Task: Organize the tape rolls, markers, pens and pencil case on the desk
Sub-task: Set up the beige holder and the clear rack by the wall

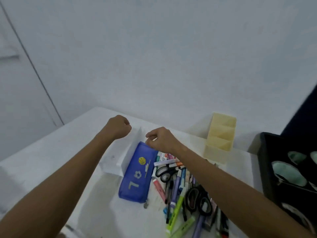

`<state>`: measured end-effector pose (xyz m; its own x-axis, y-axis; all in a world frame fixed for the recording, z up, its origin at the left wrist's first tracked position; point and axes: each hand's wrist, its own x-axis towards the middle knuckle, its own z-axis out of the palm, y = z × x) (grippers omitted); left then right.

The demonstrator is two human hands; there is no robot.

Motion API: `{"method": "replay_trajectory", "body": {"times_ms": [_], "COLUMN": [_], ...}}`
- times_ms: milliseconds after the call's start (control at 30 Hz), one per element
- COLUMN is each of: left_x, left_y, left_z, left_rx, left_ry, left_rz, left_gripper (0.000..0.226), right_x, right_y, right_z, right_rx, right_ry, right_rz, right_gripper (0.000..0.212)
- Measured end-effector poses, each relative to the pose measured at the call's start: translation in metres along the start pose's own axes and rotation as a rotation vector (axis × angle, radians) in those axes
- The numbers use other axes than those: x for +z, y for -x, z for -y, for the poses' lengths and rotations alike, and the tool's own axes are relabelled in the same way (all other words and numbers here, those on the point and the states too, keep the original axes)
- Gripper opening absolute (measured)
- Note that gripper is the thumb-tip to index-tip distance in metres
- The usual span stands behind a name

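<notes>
Far end of blue pencil case [137, 172] apparently pinched by curled right-hand fingers [151, 143], likely for repositioning on surface [42, 160]; left hand [118, 127] fisted, nothing held.

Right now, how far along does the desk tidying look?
Barely started. Nothing looks sorted: the yellow organizer looks empty, though its compartments are only partly visible, and pens, markers and scissors lie heaped on the desk. In hand: the right hand is at the far end of the blue pencil case; the left hand is curled, holding nothing visible. Everything remains.
</notes>
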<state>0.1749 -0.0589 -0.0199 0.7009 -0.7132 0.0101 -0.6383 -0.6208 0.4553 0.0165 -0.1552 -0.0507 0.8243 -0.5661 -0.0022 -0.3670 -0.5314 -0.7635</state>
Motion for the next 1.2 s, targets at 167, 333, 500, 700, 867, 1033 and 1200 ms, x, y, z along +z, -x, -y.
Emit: {"method": "replay_trajectory", "body": {"times_ms": [167,333,500,700,867,1033,1200], "left_x": [0.002,0.016,0.002,-0.038,-0.043,-0.046,-0.035], "left_y": [0.026,0.044,0.047,0.044,0.031,0.019,-0.001], "left_z": [0.058,0.071,0.057,0.016,-0.03,-0.074,-0.095], "left_rx": [-0.228,-0.377,-0.318,-0.226,-0.089,0.145,0.234], "left_ry": [0.116,0.368,0.387,0.851,0.809,0.678,0.649], "left_rz": [0.064,0.177,0.039,0.087,0.118,0.184,0.378], "left_gripper": [0.047,0.043,0.034,0.042,0.063,0.073,0.079], "right_x": [0.042,0.07,0.059,0.001,-0.047,-0.096,-0.136], "right_y": [-0.011,-0.011,-0.005,-0.004,0.004,0.013,0.01], "right_z": [0.016,0.029,0.034,0.049,0.041,0.014,0.009], "right_rx": [0.154,0.234,0.143,0.064,-0.018,-0.096,0.073], "right_ry": [-0.016,-0.225,-0.283,-0.616,-0.651,-0.629,-0.549], "right_rz": [0.233,0.254,0.171,0.046,0.039,-0.031,-0.232], "right_gripper": [0.048,0.04,0.039,0.025,0.044,0.043,0.044]}}
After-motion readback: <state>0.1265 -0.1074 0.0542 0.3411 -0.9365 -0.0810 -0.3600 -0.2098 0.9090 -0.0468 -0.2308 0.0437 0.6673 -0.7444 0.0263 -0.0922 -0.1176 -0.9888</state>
